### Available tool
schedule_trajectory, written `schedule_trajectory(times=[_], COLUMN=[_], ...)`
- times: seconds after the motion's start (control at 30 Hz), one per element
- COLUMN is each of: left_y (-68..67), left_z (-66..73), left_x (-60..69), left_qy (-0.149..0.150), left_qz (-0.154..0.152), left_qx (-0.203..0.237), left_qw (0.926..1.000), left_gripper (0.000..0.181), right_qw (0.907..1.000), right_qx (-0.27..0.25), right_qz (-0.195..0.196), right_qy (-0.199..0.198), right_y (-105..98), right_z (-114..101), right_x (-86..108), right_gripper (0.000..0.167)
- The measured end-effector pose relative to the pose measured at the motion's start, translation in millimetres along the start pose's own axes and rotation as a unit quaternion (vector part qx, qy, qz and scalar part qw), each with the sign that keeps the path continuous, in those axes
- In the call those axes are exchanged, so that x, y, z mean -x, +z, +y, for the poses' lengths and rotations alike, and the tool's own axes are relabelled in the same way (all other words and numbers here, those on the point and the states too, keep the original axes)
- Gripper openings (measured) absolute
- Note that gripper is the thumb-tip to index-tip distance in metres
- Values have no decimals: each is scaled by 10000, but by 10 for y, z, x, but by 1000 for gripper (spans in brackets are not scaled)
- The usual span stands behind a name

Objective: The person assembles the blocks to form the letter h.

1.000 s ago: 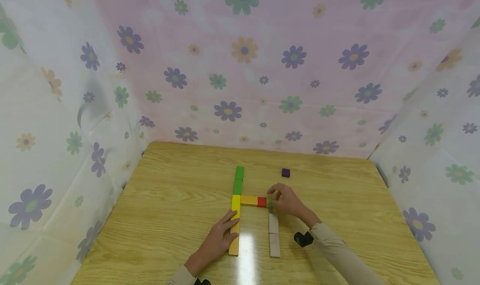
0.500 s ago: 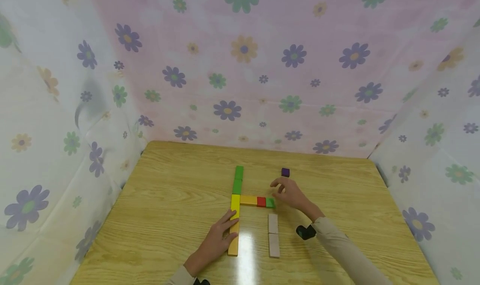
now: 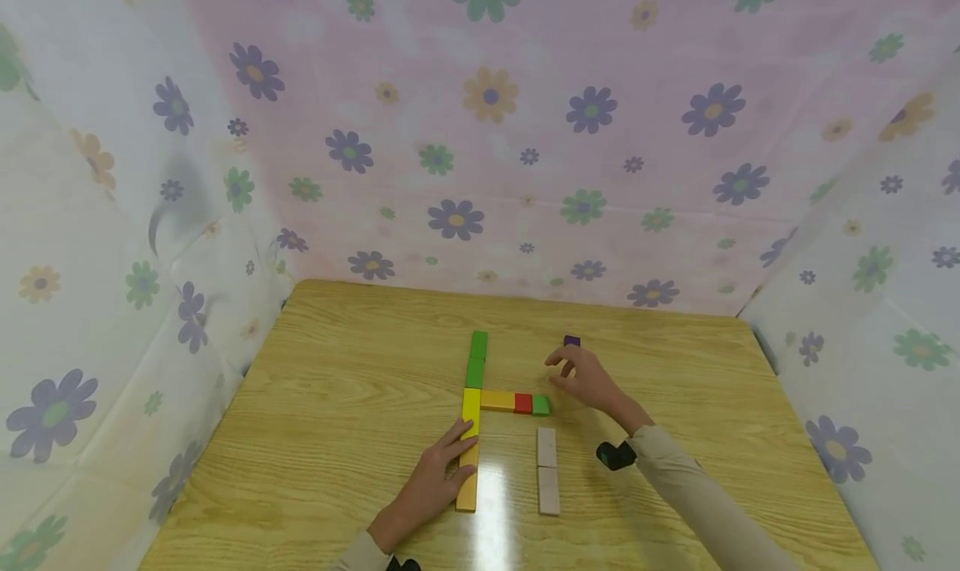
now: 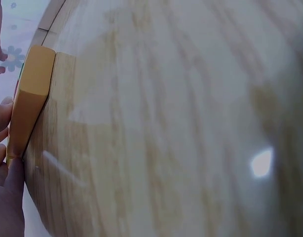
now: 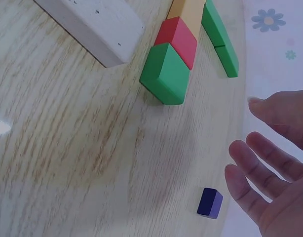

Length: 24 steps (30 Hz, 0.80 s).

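Observation:
My left hand (image 3: 431,478) rests on the lower part of a column of blocks, its fingers over a yellow block (image 3: 471,404) and an orange block (image 3: 467,498). In the left wrist view its fingertips touch the side of the orange block (image 4: 35,79). My right hand (image 3: 592,379) holds nothing. It hovers just in front of a small purple block (image 3: 572,340), its fingers spread and loosely bent in the right wrist view, apart from the purple block (image 5: 209,203). A crosswise row joins the column: an orange block (image 3: 497,400), a red block (image 3: 523,403) and a green block (image 3: 541,405).
Two green blocks (image 3: 477,359) continue the column toward the back. Two pale wooden blocks (image 3: 547,471) lie end to end in front of the green cube, with a small gap. Flowered cloth (image 3: 510,162) stands around the wooden table (image 3: 360,363) at back and sides.
My right hand has let go of the green cube at the row's end and moved back toward the purple block. My left hand stays in place.

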<state>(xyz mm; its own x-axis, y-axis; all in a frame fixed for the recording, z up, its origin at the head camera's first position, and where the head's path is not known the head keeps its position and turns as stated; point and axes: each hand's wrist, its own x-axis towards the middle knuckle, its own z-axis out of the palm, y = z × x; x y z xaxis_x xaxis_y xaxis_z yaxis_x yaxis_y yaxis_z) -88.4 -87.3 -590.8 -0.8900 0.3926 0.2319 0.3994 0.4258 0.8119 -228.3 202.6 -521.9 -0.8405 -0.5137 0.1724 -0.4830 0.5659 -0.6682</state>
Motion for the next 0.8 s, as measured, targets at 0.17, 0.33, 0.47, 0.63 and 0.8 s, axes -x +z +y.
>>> schedule_trajectory(times=[0.17, 0.33, 0.47, 0.63, 0.8], left_y=[-4, -5, -6, -6, -3], left_z=[13, 9, 6, 12, 4], left_x=[2, 7, 7, -2, 0], left_qy=[-29, -30, -63, -156, -154], left_qz=[-19, -20, -49, -101, -80], left_qx=[21, 37, 33, 91, 104], left_qw=[10000, 10000, 10000, 9998, 9998], left_gripper=[42, 42, 42, 42, 42], right_qw=[10000, 10000, 9999, 9997, 9991], right_qx=[55, 27, 8, 34, -17], right_qz=[-11, -2, 8, 22, 5], right_qy=[10, 69, 133, 256, 429], right_y=[-22, -45, -60, -65, -51], right_z=[10, 6, 36, 83, 138], right_x=[-21, -40, -39, -29, -9], right_gripper=[22, 21, 22, 21, 20])
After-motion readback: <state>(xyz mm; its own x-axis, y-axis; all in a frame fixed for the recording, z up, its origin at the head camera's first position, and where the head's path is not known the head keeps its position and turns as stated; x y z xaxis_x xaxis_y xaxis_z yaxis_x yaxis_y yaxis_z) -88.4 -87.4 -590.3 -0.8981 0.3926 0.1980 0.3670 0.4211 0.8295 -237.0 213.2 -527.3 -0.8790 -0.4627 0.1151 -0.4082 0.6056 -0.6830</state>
